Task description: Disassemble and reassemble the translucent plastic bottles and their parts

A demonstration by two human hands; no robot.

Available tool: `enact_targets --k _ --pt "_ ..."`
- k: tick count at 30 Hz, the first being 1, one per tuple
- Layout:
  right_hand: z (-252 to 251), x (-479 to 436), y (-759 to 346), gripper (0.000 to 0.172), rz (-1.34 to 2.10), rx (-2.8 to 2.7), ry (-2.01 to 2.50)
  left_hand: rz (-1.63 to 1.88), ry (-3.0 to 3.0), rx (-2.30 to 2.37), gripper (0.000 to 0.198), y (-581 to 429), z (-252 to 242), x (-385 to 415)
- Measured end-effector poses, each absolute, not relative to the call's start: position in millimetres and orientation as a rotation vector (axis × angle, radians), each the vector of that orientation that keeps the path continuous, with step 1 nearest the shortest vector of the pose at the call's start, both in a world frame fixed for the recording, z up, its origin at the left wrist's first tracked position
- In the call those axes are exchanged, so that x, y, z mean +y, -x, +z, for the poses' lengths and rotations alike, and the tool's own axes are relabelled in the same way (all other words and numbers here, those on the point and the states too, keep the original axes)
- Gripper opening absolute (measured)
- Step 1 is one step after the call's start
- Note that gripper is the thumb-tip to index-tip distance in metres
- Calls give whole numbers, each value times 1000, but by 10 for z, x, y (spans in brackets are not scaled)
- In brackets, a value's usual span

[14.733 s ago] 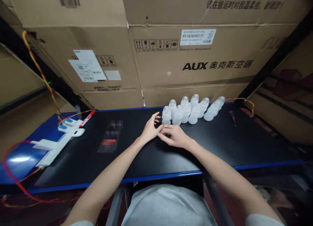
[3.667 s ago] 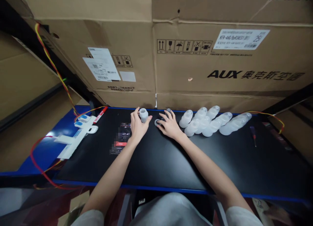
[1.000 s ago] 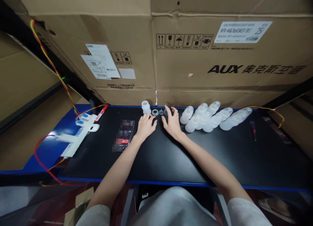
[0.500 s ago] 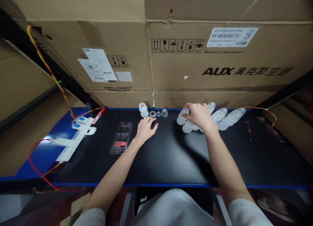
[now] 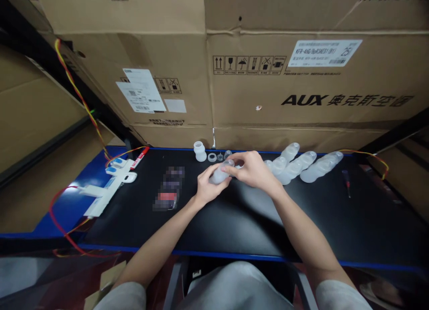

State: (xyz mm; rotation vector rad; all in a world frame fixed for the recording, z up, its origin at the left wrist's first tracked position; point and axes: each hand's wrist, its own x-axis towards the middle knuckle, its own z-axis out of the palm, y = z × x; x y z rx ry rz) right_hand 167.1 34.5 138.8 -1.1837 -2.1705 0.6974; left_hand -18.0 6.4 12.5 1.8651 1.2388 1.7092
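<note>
Between my hands is a small translucent plastic bottle [image 5: 218, 176] with a clear domed cap, tilted over the mat. My left hand [image 5: 206, 185] is closed around its body. The fingers of my right hand [image 5: 253, 169] close on its capped end. Behind them, at the mat's back edge, stand an open white bottle [image 5: 199, 152], a ring-shaped collar [image 5: 212, 157], a small part with a thin tip [image 5: 220, 157] and a clear cap [image 5: 228, 154]. Right of my right hand lie several similar capped bottles [image 5: 298, 165], partly hidden by that hand.
A phone [image 5: 170, 189] lies on the black mat [image 5: 214, 229], left of my left arm. Farther left are a white power strip [image 5: 103, 196], cables and a red marker [image 5: 140, 158]. A screwdriver [image 5: 346, 182] lies at right. A large cardboard box [image 5: 234, 91] stands behind.
My right hand has moved left from the group of bottles with one bottle. My left hand has moved right and closed on that bottle. The view has shifted slightly.
</note>
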Motion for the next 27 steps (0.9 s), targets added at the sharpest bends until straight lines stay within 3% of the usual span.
enact_targets --k 4,10,15,19,27 --pt "1437 403 -1725 26 768 -1971 1092 1496 -1639 1060 43 345 216 98" --pt "1556 664 -2097 42 542 -1493 1055 1410 -1342 872 45 583 131 291" --pt "1128 725 -1776 39 646 -1753 1134 1673 -1149 921 52 712 46 468" --pt "760 725 -1407 33 517 -2050 1433 1705 -1163 1041 48 784 38 490" --pt "720 721 -1406 33 525 -2313 1696 1738 -1228 1223 53 774 113 493"
